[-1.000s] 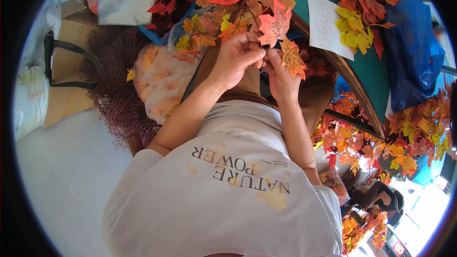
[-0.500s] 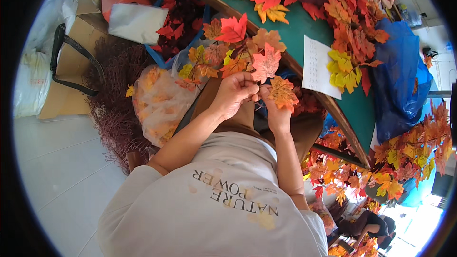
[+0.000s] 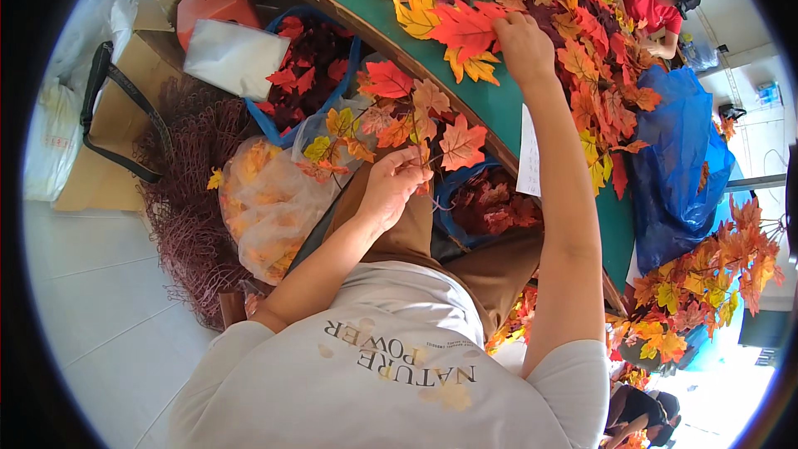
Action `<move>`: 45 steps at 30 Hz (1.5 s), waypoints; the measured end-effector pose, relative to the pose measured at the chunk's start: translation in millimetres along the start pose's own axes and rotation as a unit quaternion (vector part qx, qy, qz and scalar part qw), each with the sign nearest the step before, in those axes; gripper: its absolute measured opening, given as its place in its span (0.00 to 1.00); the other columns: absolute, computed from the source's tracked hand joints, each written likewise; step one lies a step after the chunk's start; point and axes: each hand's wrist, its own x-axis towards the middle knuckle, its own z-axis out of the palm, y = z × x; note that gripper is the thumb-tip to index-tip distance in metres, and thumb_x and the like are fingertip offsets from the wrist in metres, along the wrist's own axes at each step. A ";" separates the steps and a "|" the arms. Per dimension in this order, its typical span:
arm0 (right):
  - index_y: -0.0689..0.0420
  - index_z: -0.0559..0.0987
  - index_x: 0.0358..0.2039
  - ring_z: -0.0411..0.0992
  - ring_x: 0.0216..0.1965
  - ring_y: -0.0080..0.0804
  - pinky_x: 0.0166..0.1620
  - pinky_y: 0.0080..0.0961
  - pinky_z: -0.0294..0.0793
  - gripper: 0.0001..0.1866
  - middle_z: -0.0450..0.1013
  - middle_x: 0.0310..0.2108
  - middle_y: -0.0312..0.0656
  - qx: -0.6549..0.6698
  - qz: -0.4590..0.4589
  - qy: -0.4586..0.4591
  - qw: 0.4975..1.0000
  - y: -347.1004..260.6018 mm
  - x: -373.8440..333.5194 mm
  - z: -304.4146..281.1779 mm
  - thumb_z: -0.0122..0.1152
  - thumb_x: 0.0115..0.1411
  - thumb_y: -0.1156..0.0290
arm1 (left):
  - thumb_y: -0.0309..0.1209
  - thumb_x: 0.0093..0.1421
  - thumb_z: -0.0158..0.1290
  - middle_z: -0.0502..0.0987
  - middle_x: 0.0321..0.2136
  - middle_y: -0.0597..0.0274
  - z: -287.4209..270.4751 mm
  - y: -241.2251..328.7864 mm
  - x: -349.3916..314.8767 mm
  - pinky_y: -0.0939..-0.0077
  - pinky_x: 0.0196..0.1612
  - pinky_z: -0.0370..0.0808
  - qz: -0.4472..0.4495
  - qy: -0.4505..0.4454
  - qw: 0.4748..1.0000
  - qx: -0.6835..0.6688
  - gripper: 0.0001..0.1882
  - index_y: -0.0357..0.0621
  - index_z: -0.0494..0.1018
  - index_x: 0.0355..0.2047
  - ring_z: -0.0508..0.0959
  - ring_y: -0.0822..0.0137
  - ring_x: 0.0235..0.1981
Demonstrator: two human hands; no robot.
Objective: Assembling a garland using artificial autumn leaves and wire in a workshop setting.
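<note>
Left hand [image 3: 392, 191], head view: thumb and fingers pinched on the stem of an artificial maple-leaf spray [image 3: 421, 111], held just off the near edge of the green table [image 3: 478, 104]. Right hand [image 3: 526, 43]: above the table, fingers bent at a red maple leaf [image 3: 462, 31] lying on it; whether gripped, cannot tell. White paper sheet [image 3: 528, 154]: at the table's near edge. Blue plastic bag [image 3: 677, 166]: at the table's right end. Maroon netting [image 3: 195, 191]: on the floor, left of the table.
</note>
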 end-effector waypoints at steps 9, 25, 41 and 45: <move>0.56 0.78 0.20 0.74 0.31 0.35 0.31 0.22 0.76 0.07 0.75 0.26 0.42 -0.211 0.116 -0.001 0.971 72.8 12.0 28.5 0.52 0.51 0.73 | 0.17 0.51 0.56 0.70 0.35 0.62 -1.7 0.7 3.7 0.83 0.39 0.73 0.033 -0.022 0.983 0.178 0.15 0.30 0.71 0.40 0.74 0.74 0.36; 0.68 0.68 0.40 0.67 0.42 0.54 0.45 0.39 0.70 0.13 0.65 0.45 0.57 -0.040 0.168 -0.073 0.982 -2.7 6.3 -50.4 0.50 0.53 0.77 | 0.22 0.53 0.57 0.75 0.32 0.61 -31.2 24.2 14.8 0.82 0.38 0.71 0.094 0.045 0.975 0.195 0.12 0.32 0.73 0.38 0.74 0.75 0.32; 0.60 0.81 0.24 0.72 0.22 0.38 0.30 0.31 0.71 0.17 0.73 0.18 0.44 0.372 0.102 -0.021 0.922 -35.2 39.0 -12.8 0.62 0.51 0.56 | 0.21 0.53 0.56 0.76 0.35 0.58 -24.7 17.8 10.5 0.80 0.42 0.72 -0.002 0.022 0.985 0.171 0.14 0.30 0.72 0.40 0.76 0.72 0.36; 0.62 0.81 0.24 0.65 0.16 0.21 0.23 0.17 0.64 0.19 0.71 0.15 0.34 0.511 0.236 0.022 0.827 -17.6 34.7 -9.0 0.63 0.52 0.56 | 0.21 0.53 0.55 0.76 0.36 0.59 -25.3 13.0 9.5 0.80 0.42 0.72 0.018 0.021 0.987 0.155 0.15 0.30 0.71 0.41 0.75 0.72 0.37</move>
